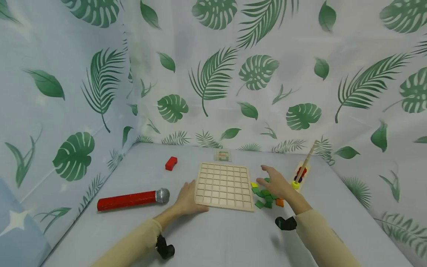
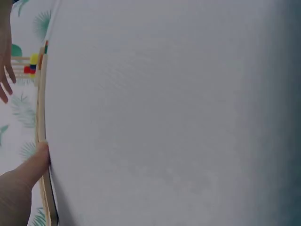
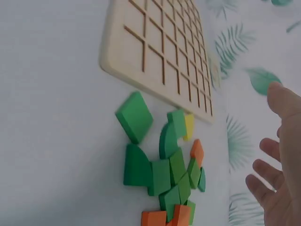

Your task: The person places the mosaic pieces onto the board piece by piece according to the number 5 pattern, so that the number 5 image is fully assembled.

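A square wooden grid board (image 1: 224, 185) lies on the white cloth, its cells holding no pieces. My left hand (image 1: 187, 200) holds its near left corner, fingers along the left side and thumb at the front edge. The left wrist view catches that thumb (image 2: 35, 167) against the board's rim (image 2: 42, 108). Over a loose pile of green blocks (image 1: 265, 194), right of the board, hovers my right hand (image 1: 278, 183), fingers spread and holding nothing. A yellow block (image 3: 188, 126) and several orange blocks (image 3: 181, 215) lie among the green ones in the right wrist view.
A red toy microphone (image 1: 128, 200) lies at left, with a red notched block (image 1: 171, 163) beyond it. Behind the board is a small patterned card (image 1: 222, 155). A wooden bead toy (image 1: 301, 172) with a rod stands at right. Leaf-printed cloth walls (image 1: 213, 74) enclose the table.
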Motion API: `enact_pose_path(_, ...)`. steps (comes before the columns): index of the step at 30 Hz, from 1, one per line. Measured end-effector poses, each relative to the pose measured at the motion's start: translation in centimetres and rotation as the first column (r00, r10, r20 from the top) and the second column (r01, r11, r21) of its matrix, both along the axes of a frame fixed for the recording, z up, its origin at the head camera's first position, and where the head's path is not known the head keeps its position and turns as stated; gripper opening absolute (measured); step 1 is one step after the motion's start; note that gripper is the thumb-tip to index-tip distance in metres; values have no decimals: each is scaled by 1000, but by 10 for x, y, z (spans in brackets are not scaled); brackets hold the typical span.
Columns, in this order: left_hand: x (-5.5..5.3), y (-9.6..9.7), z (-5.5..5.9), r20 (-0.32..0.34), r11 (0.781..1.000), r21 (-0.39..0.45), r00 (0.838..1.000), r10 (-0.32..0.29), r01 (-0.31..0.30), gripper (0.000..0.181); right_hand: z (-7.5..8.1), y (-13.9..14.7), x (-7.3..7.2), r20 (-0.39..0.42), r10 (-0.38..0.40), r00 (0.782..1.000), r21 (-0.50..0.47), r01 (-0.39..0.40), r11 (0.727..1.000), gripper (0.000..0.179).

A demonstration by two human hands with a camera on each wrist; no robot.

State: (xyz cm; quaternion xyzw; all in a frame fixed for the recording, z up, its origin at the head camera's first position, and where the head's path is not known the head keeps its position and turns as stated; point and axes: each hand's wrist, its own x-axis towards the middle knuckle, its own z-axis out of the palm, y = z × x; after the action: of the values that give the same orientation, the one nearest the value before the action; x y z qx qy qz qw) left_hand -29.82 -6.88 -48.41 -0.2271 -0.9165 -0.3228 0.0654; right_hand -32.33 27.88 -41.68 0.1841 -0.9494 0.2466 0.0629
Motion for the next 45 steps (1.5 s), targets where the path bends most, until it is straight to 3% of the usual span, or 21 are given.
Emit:
enact_pose_path(6,0,3,-4,106,997,21,991,78,-80,114,2,10,-12,-19,-65,998,-51,64,997,50)
enact_pose_path(18,-2,5,-2,147,995,-24,984,99,-97,109,-14,27,-30,4,-215,977,6,215,977,29)
enact_pose_path(24,1,2,-5,153,993,-29,982,115,-112,108,-20,25,-34,66,-274,959,-14,276,961,31)
enact_pose_path(32,-1,2,-7,140,996,-15,986,89,-87,107,-26,25,-31,252,-345,904,45,345,938,41)
enact_pose_path(39,1,0,-11,122,998,-19,990,67,-65,107,-42,23,-33,227,-369,901,47,368,929,39)
enact_pose_path(45,2,11,-7,76,989,-87,989,127,-120,112,-44,16,-37,190,-388,902,53,385,921,37)
